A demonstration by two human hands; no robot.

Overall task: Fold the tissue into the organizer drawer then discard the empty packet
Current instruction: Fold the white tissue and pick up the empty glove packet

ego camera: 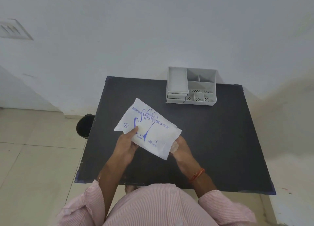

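Observation:
A white packet (149, 125) with blue print reading "disposable polyethylene gloves" is held tilted above the middle of the black table (212, 132). My left hand (126, 145) grips its near left side, thumb on top. My right hand (181, 149) holds the packet's lower right corner, with a bit of clear crumpled film (175, 146) at the fingertips. The grey organizer (191, 86) stands at the table's far edge, with open compartments on top and two small shut drawers (175, 98) at its front left.
A dark round bin (85, 126) stands on the tiled floor at the table's left edge. A white wall rises right behind the table. A wall vent (11, 29) is at the far left.

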